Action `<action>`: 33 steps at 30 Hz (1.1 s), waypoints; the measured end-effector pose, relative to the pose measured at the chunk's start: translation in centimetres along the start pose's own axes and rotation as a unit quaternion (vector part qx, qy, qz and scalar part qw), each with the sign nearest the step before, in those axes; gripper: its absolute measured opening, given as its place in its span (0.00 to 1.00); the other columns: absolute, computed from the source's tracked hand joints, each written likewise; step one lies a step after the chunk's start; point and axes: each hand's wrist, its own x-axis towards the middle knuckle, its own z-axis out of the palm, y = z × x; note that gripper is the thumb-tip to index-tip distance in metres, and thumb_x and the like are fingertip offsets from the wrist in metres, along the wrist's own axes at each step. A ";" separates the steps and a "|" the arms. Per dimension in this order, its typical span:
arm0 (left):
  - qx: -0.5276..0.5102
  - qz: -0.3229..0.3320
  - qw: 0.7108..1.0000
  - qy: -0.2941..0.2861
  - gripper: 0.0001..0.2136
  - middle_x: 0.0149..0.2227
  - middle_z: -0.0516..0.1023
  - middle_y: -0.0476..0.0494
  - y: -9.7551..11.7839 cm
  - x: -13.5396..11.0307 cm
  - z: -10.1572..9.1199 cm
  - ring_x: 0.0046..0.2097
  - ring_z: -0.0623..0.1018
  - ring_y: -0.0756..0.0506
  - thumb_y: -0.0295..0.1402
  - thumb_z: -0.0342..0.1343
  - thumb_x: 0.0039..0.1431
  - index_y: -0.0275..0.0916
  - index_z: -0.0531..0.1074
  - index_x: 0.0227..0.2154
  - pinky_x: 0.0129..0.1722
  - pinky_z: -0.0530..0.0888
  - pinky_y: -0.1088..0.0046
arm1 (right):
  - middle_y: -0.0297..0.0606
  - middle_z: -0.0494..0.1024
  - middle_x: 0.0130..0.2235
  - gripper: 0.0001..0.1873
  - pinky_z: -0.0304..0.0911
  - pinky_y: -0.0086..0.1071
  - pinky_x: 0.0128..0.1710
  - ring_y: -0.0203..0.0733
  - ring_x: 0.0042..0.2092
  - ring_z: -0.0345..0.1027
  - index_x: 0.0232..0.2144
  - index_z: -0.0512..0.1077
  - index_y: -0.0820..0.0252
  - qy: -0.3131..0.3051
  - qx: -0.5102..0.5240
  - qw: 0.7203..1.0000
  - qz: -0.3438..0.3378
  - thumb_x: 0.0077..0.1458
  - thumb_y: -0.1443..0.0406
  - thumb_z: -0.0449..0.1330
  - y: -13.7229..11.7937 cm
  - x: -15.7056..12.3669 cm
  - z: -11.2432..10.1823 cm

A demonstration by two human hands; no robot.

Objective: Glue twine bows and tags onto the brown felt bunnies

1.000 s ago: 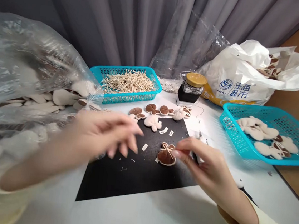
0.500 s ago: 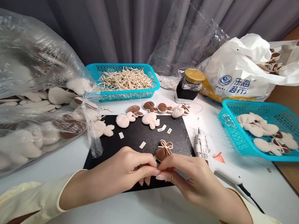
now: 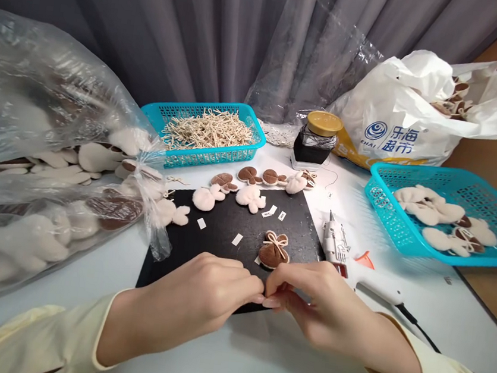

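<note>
My left hand and my right hand meet fingertip to fingertip over the near edge of a black mat. Both are closed in a pinch; what they pinch is too small to make out. Just beyond the fingertips a brown plush piece with a cream bow lies on the mat. Small white labels are scattered on the mat. Cream and brown plush pieces lie along its far edge.
A clear bag of plush pieces fills the left. A teal basket of cream bows stands behind the mat. A glue gun, a gold-lidded jar, a teal basket of plush and a white shopping bag sit to the right.
My left hand came in from the left and my right hand drew back from the brown piece; they met in a pinch and shifted slightly toward me.
</note>
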 end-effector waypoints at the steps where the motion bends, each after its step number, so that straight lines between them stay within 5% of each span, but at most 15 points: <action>1: 0.010 0.012 1.000 -0.006 0.13 0.25 0.74 0.48 0.0 0.0 0.0 0.27 0.71 0.50 0.26 0.42 0.64 0.35 0.72 0.33 0.26 0.64 0.76 | 0.31 0.70 0.25 0.15 0.54 0.21 0.24 0.29 0.25 0.59 0.27 0.64 0.61 -0.010 0.004 1.000 0.003 0.40 0.83 0.49 0.0 0.0 0.0; 8: 0.022 0.067 0.997 0.004 0.12 0.24 0.74 0.49 0.3 0.2 -0.6 0.24 0.68 0.50 0.22 0.43 0.62 0.35 0.72 0.32 0.23 0.61 0.75 | 0.29 0.69 0.23 0.14 0.55 0.21 0.25 0.29 0.25 0.60 0.23 0.65 0.61 -0.026 0.094 0.995 0.037 0.42 0.83 0.51 -0.8 0.0 -0.5; 15: -0.106 0.025 0.994 -0.010 0.06 0.28 0.77 0.48 -0.1 0.3 -1.8 0.28 0.72 0.52 0.23 0.50 0.59 0.34 0.72 0.33 0.29 0.67 0.82 | 0.31 0.68 0.21 0.08 0.59 0.24 0.24 0.31 0.23 0.64 0.23 0.67 0.63 0.034 0.258 0.961 0.094 0.52 0.68 0.58 -0.9 0.1 -1.9; 26: -0.166 -0.077 0.983 -0.007 0.08 0.26 0.74 0.50 0.1 0.5 -1.8 0.26 0.71 0.54 0.27 0.49 0.60 0.37 0.73 0.31 0.27 0.66 0.83 | 0.37 0.76 0.24 0.10 0.64 0.23 0.28 0.33 0.27 0.71 0.32 0.72 0.63 -0.046 0.078 0.995 0.051 0.57 0.71 0.51 -1.3 0.1 -1.6; 33: -0.266 -0.191 0.942 -0.080 0.10 0.22 0.72 0.50 0.4 0.9 -1.7 0.24 0.70 0.54 0.30 0.48 0.60 0.35 0.73 0.28 0.23 0.66 0.84 | 0.40 0.77 0.26 0.14 0.65 0.24 0.29 0.35 0.28 0.73 0.32 0.71 0.65 -0.063 0.057 0.996 0.041 0.52 0.79 0.47 -1.1 0.0 -1.3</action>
